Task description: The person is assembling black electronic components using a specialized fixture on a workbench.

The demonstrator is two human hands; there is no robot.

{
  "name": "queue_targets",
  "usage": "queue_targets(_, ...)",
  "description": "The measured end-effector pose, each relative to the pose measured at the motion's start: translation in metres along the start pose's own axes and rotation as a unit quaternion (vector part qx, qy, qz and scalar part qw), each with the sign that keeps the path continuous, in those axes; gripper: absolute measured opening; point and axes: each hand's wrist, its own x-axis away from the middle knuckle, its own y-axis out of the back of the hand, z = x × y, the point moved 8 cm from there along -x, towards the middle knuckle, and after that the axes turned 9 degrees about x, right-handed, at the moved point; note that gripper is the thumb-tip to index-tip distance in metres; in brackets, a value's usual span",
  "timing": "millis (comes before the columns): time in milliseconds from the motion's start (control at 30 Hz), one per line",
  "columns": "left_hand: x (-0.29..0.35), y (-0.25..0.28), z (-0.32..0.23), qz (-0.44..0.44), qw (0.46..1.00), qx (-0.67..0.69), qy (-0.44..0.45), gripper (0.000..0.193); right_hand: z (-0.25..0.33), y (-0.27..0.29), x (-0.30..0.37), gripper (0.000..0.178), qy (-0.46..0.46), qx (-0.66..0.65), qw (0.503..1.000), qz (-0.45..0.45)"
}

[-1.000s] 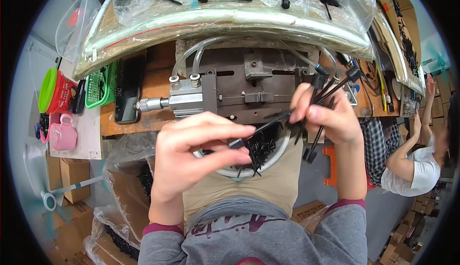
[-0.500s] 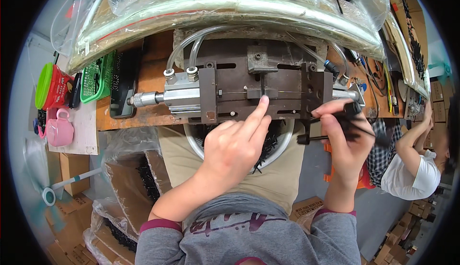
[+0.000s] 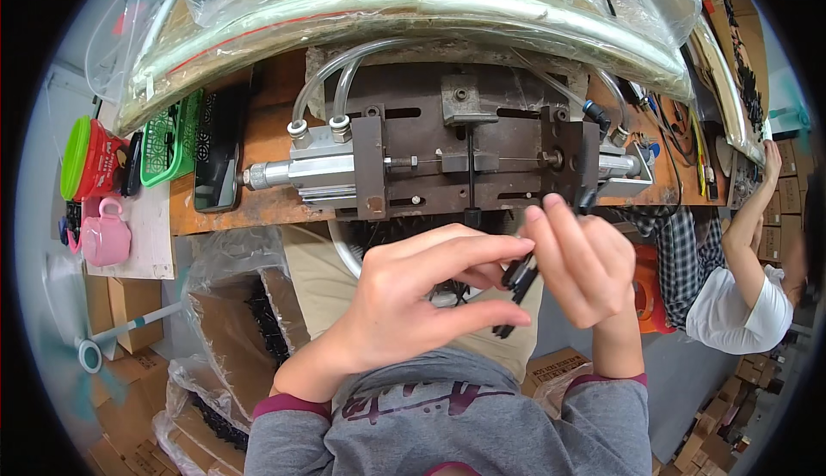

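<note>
My right hand (image 3: 589,261) is closed, its fingers curled round several thin black plastic parts (image 3: 520,280) whose ends stick out toward the left. Beside these ends is my left hand (image 3: 413,291), its thumb and forefinger spread apart around them; no firm grip shows. Behind both hands stands a dark metal fixture (image 3: 508,194) with a pneumatic cylinder at each side. Across its small centre block (image 3: 486,163) lies a thin black rod (image 3: 471,188), with its thicker end at the fixture's front edge. The cylinder rods at left and right point in toward this block.
A plastic-wrapped shelf edge (image 3: 413,9) bows across the back, with black parts on it. At left are a green basket (image 3: 163,153), a pink cup (image 3: 107,233) and a red tub (image 3: 99,156). Boxes (image 3: 225,321) of black parts stand lower left. Another person (image 3: 744,304) sits at right.
My left hand has drawn back from the centre block toward my right hand and spread its fingers. My right hand has come inward and lower with the black parts. Both cylinders' rods now extend further inward.
</note>
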Motion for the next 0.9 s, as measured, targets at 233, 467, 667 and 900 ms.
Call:
queue_targets(233, 0.009, 0.013, -0.01, -0.048, 0.979, -0.175, -0.093, 0.033, -0.02, -0.005, 0.005, 0.028, -0.063, -0.003, 0.998, -0.012)
queue_targets(467, 0.004, -0.004, 0.019, -0.034, 0.88, -0.449, -0.15, 0.027, -0.026, -0.005, 0.011, 0.035, -0.139, -0.062, 0.988, -0.025)
queue_targets(667, -0.004, -0.007, 0.019, -0.019, 0.859, -0.495, -0.127, 0.028, -0.028, -0.002, 0.013, 0.032, -0.162, -0.03, 0.986, -0.017)
queue_targets(900, 0.003, -0.001, -0.001, 0.014, 0.985, -0.155, -0.072, 0.042, -0.018, -0.004, 0.009, 0.028, -0.089, 0.021, 0.996, -0.009)
